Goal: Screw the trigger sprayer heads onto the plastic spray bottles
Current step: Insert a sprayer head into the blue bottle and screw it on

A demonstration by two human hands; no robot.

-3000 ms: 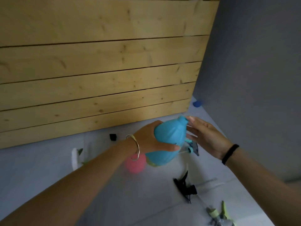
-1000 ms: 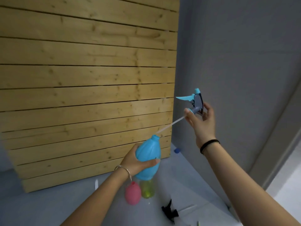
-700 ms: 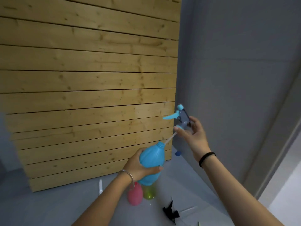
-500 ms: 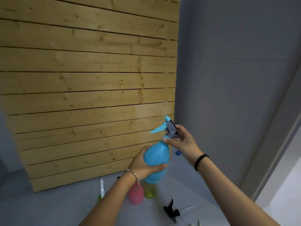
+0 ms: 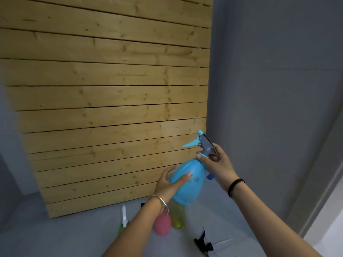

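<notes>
I hold a blue spray bottle (image 5: 191, 180) in the air, tilted a little to the right. My left hand (image 5: 167, 184) is wrapped around its belly. A grey and blue trigger sprayer head (image 5: 203, 143) sits on the bottle's neck, its trigger pointing left. My right hand (image 5: 217, 166) grips the head at its collar with thumb and fingers. Below on the grey surface stand a pink bottle (image 5: 162, 226) and a yellow-green bottle (image 5: 177, 217), both partly hidden by my left arm and the blue bottle.
A black sprayer head (image 5: 203, 242) lies on the grey surface at the lower right. A green bottle with a white sprayer (image 5: 123, 220) is at the lower left. A small blue cap (image 5: 210, 176) lies by the grey wall. A wooden slat panel (image 5: 111, 101) stands behind.
My right hand lowered the sprayer head, sliding its tube into the blue bottle, until the head sat on the neck. The bottle has since risen slightly and the left hand's grip shifted.
</notes>
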